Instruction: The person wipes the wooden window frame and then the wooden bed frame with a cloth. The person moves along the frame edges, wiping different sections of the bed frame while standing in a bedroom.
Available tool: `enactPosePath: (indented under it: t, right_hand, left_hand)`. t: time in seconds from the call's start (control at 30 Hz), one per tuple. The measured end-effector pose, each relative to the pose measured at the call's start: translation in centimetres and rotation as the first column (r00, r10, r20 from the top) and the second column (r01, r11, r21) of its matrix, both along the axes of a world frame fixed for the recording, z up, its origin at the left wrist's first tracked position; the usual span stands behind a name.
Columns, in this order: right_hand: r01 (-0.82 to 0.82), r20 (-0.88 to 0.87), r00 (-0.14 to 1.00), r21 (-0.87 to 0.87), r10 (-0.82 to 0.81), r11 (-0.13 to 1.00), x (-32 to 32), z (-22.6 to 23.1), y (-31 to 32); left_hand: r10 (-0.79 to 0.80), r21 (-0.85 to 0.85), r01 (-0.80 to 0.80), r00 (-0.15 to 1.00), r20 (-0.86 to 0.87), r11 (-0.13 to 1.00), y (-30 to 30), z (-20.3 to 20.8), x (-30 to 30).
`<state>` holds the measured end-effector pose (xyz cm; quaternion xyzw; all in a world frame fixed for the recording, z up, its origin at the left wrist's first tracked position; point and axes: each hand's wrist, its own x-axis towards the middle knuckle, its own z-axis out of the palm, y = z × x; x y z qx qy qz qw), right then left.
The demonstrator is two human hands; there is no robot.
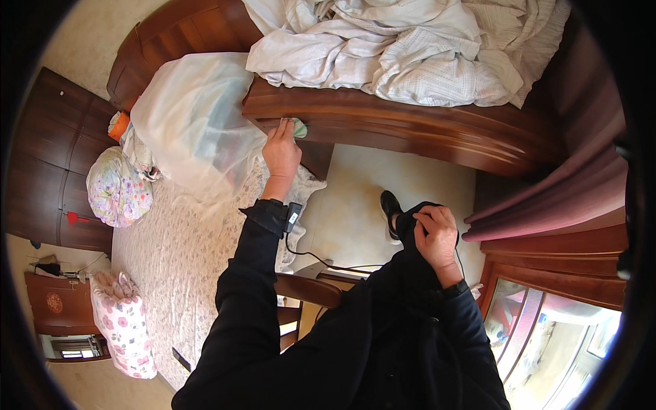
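My left hand (281, 152) reaches up and forward with its fingers closed on a small green-and-white cloth (299, 128). The cloth lies against the front face of a dark wooden furniture panel (355, 126); most of it is hidden behind the fingers. Over my bent knee, my right hand (435, 236) rests on the dark trouser leg, fingers loosely curved and the thumb apart, with nothing seen in it. A black device with a cable (292, 217) is attached at my left wrist.
Crumpled white bedding (383, 51) lies atop the wooden furniture. To the left stands a bed with a patterned sheet (174, 273), bundled items and a translucent white cover (195, 116). A wooden chair arm (307, 290) is beside me. At right hangs a purple curtain (553, 195).
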<state>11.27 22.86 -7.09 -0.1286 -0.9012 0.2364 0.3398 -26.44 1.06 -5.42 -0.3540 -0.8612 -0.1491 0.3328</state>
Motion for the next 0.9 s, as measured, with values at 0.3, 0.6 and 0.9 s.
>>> enactPosePath:
  t: [0.3,0.6,0.9]
  right_hand:
    - [0.001,0.003,1.0,0.001,-0.001,1.0,0.1,0.0,0.0]
    - [0.015,-0.011,1.0,0.0,-0.015,1.0,0.4,-0.1,0.1]
    - [0.001,-0.014,1.0,-0.004,-0.001,1.0,0.7,0.1,0.2]
  left_hand:
    - [-0.003,0.014,0.004,0.999,-0.049,1.0,2.8,0.5,1.1]
    - [0.018,0.059,-0.019,1.0,0.018,0.998,2.0,2.3,0.3]
    - [-0.144,0.036,0.145,0.989,-0.009,0.989,3.7,2.2,2.8]
